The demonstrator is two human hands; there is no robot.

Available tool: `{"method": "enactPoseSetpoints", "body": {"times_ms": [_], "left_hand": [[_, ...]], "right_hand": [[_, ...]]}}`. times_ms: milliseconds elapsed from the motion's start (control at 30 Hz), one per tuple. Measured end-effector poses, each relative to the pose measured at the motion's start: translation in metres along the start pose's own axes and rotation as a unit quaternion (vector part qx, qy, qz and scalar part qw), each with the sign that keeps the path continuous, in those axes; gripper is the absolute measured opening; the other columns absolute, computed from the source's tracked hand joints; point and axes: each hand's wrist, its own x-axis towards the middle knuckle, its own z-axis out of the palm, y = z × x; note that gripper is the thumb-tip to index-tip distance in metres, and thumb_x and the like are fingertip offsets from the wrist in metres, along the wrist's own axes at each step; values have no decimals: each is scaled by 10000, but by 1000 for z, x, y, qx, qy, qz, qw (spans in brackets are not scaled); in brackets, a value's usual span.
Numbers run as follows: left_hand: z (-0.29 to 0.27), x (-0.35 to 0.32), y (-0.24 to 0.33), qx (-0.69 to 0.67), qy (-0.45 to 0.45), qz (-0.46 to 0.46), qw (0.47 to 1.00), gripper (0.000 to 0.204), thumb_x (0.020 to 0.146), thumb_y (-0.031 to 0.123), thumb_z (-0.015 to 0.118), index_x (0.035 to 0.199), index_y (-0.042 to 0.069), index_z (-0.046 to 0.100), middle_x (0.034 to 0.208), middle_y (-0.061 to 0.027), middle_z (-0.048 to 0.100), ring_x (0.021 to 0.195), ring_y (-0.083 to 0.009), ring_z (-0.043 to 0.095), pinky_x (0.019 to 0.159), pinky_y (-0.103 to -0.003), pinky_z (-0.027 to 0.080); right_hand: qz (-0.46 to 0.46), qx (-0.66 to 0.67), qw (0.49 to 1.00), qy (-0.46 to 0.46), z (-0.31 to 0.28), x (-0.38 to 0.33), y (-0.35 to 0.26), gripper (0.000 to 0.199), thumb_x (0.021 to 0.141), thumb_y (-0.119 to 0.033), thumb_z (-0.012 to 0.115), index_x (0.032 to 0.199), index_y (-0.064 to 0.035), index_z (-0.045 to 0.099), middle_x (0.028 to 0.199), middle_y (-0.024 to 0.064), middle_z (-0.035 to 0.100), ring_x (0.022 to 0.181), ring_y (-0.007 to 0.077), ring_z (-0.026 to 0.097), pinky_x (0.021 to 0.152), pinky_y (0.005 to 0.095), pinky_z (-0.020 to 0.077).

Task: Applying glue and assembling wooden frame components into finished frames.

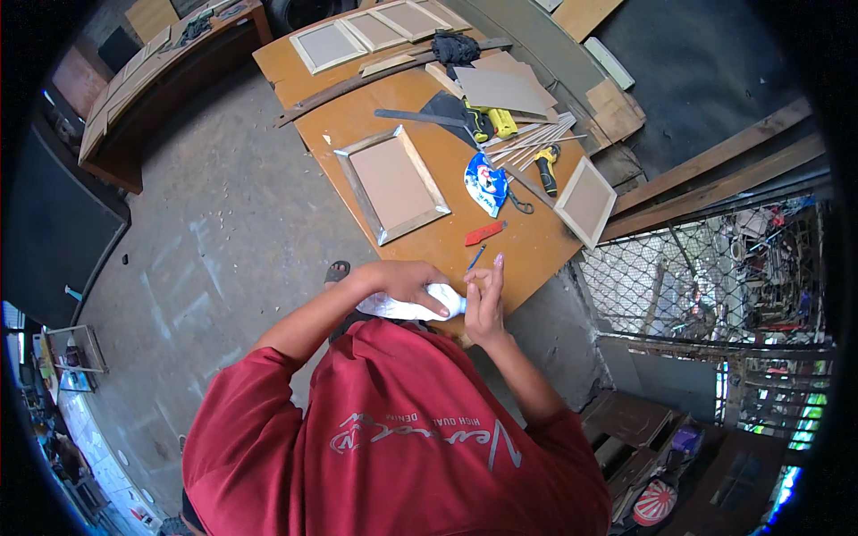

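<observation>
My left hand (414, 284) is wrapped around a white squeeze bottle (384, 306), held sideways in front of my red shirt at the table's near edge. The bottle's pale blue tip (459, 305) points right, toward my right hand (485, 302). That hand is beside the tip with its index finger raised and thumb apart; whether it touches the tip is hard to make out. Beyond my hands lie a thin blue stick-like tool (477, 257) and a red utility knife (484, 233). A wooden frame with a brown panel (393, 183) rests farther left on the table.
The orange-brown table (357, 116) also carries a blue-and-white pouch (485, 184), a yellow-black power tool (546, 168), thin wooden sticks (550, 134), a smaller frame (585, 201) and grey boards (500, 89). More frames (328, 46) line its far end. Wire mesh (661, 268) stands right.
</observation>
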Motion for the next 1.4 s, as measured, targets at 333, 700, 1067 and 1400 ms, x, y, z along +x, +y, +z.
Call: {"method": "enactPoseSetpoints", "body": {"times_ms": [333, 700, 1067, 1400], "left_hand": [[23, 59, -3, 184, 45, 65, 980, 564, 819, 519, 691, 1041, 4, 631, 872, -229, 672, 853, -415, 645, 745, -457, 505], [61, 135, -55, 336, 46, 40, 940, 509, 840, 469, 671, 1075, 28, 571, 906, -219, 673, 874, -402, 664, 755, -498, 520], [-3, 161, -130, -60, 327, -34, 943, 302, 912, 317, 627, 925, 17, 651, 818, -81, 661, 748, -174, 619, 719, -338, 511], [-36, 0, -141, -191, 436, -15, 879, 272, 961, 264, 583, 971, -4, 629, 800, -29, 634, 700, -107, 593, 663, -289, 514]], "right_hand": [[215, 39, 972, 89, -16, -43, 28, 677, 986, -38, 373, 1540, -22, -16, 936, 124, 521, 880, 196, 505, 877, 321, 419], [294, -55, 921, 247, -16, -130, 149, 774, 1000, -158, 494, 1554, -101, -44, 1109, 146, 541, 917, 199, 549, 874, 339, 465], [296, -161, 922, 193, 44, -27, 92, 977, 873, -324, 676, 1527, -5, 24, 1459, 322, 277, 1340, 464, 325, 1107, 519, 276], [318, -288, 886, 178, 57, -12, 91, 925, 831, -300, 688, 1511, 4, 139, 1486, 284, 261, 1346, 457, 308, 1096, 534, 237]]}}
